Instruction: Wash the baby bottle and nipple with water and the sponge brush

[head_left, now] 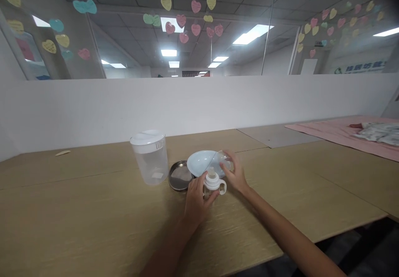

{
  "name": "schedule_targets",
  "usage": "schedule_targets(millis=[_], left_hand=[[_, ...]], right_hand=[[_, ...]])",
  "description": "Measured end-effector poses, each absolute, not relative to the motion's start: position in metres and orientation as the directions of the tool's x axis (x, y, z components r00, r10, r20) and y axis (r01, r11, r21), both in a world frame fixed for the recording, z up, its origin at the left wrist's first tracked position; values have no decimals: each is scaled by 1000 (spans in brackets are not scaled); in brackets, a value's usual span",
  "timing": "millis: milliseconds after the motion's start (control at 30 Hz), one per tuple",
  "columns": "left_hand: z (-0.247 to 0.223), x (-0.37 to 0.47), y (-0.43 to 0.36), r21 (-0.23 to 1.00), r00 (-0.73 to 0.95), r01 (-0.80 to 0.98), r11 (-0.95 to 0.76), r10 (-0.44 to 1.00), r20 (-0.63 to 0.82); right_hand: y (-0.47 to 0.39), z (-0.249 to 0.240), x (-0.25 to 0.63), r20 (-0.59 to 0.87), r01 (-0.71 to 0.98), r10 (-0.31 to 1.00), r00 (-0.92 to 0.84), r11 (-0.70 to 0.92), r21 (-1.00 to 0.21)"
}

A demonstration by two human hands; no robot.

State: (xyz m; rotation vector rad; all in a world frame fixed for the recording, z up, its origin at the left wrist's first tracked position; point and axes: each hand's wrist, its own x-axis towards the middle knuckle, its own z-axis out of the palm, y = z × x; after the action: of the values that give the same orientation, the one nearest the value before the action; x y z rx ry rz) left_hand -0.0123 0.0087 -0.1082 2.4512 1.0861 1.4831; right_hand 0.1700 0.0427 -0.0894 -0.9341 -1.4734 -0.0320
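Note:
My left hand (196,200) is wrapped round a baby bottle (212,181) with a white collar and a white side handle. A clear teat shows on top of the bottle. In my right hand (237,177) is a clear, dome-shaped bottle cap (225,158), pinched between thumb and fingers to the right of the bottle and above it. A pale blue bowl (199,163) lies just behind both hands. Left of the bowl is a round, dark metal dish (180,175), partly hidden by my left hand and the bowl.
A clear plastic bucket (152,165) with a white lid stands to the left on the wooden table (93,219). A small flat tan piece (62,153) lies farther left. Pink cloth (330,129) with a patterned fabric on it covers the back right. A white partition (199,106) rises behind.

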Motion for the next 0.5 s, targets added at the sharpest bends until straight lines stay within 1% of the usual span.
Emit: schedule_targets(millis=[33,100,233,333,400,500], left_hand=[[-108,-13,8,407,280,529,-745,605,745],[-108,-13,8,409,278,526,-746,605,746],[-109,-13,10,422,284,516,-745,614,737],[-109,-13,10,441,294,511,-738,632,717],[-109,-13,10,461,290,503,-731,645,707],[-108,-12,10,515,285,460,-723,670,686]], right_hand=[[46,-92,172,809,523,579,98,662,-537],[53,-98,175,752,499,659,-11,655,-567],[61,-107,177,679,506,724,-121,633,-586],[61,-106,178,631,484,746,-211,641,-596],[59,-104,178,628,487,754,-192,629,-606],[51,-102,174,666,480,740,-94,620,-621]])
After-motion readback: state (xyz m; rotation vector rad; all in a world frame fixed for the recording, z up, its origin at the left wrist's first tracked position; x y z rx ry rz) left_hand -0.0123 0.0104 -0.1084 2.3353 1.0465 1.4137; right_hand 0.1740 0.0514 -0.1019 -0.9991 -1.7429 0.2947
